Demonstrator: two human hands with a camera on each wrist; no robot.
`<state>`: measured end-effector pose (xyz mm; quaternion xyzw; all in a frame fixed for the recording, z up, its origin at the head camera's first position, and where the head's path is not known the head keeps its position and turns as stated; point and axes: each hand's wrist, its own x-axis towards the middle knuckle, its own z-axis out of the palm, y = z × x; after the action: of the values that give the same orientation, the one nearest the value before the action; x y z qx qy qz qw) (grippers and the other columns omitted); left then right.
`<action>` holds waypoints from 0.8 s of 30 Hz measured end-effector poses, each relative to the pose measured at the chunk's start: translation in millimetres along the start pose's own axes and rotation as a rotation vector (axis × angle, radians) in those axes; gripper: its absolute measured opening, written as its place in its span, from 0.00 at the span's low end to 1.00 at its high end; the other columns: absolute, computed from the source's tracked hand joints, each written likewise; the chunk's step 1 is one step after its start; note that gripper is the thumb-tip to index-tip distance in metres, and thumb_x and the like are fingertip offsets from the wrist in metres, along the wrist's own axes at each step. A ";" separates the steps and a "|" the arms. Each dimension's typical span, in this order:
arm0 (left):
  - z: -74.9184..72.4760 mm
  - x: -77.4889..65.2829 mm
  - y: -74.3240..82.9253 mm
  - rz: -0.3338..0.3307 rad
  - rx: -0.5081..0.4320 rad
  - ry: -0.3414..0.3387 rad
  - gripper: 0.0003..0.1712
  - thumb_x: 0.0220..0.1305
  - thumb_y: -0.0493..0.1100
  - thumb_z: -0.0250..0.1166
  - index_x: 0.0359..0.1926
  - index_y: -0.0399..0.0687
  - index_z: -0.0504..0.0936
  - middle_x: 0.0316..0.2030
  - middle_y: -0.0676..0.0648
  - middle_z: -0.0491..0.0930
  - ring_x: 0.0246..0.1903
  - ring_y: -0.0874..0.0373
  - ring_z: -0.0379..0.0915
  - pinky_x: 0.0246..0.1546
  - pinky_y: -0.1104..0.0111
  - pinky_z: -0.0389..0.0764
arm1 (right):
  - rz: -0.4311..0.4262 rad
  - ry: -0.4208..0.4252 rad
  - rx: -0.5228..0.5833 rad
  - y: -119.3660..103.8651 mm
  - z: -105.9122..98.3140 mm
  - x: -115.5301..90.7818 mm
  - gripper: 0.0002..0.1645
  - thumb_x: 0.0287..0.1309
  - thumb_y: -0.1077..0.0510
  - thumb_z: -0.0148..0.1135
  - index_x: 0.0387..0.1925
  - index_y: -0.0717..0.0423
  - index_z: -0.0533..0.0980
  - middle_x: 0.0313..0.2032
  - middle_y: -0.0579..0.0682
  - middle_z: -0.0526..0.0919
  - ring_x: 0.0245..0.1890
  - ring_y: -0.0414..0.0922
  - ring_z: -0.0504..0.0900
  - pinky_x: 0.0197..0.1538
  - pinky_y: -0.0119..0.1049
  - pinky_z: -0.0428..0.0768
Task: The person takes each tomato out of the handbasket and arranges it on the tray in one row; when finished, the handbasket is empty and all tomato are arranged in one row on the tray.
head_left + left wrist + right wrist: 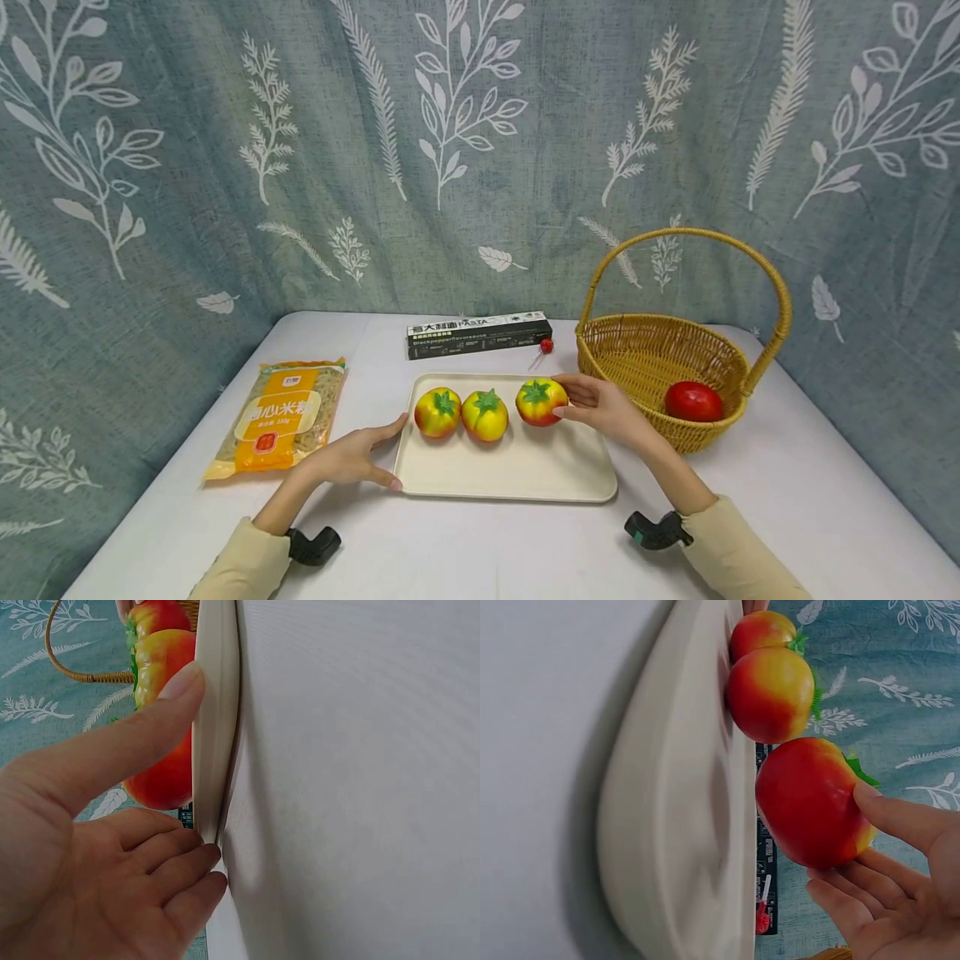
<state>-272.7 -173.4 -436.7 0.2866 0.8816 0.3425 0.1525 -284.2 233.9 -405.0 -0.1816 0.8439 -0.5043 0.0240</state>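
Note:
In the head view, my right hand point(603, 408) holds a yellow-red tomato point(541, 402) with a green leafy top, thumb on one side and fingers on the other. The right wrist view shows this tomato point(814, 802) just off the cream tray point(697, 787). Two similar tomatoes, a left one point(438, 412) and a middle one point(485, 416), sit side by side on the left half of the tray point(510, 483). My left hand point(351, 456) touches the tray's left edge, thumb and fingers spread apart; the left wrist view shows its fingertips against the rim.
A wicker basket point(637, 333) with a tall handle stands right of the tray, with a smooth red fruit point(693, 402) inside. Behind the tray lie a black pasta box point(480, 335) and a red lollipop point(546, 346). A rice noodle bag point(281, 417) lies at left.

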 end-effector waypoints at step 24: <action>0.0 0.9 -1.7 0.019 0.030 0.006 0.59 0.49 0.50 0.76 0.71 0.30 0.52 0.70 0.31 0.54 0.69 0.37 0.49 0.68 0.47 0.53 | -0.056 -0.117 -0.233 12.3 12.4 0.2 0.35 0.55 0.57 0.70 0.61 0.69 0.71 0.56 0.67 0.76 0.55 0.60 0.77 0.55 0.47 0.78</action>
<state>-274.1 -173.8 -437.9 0.2960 0.8844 0.3316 0.1423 -285.1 228.6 -421.6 -0.2356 0.8886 -0.3917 0.0378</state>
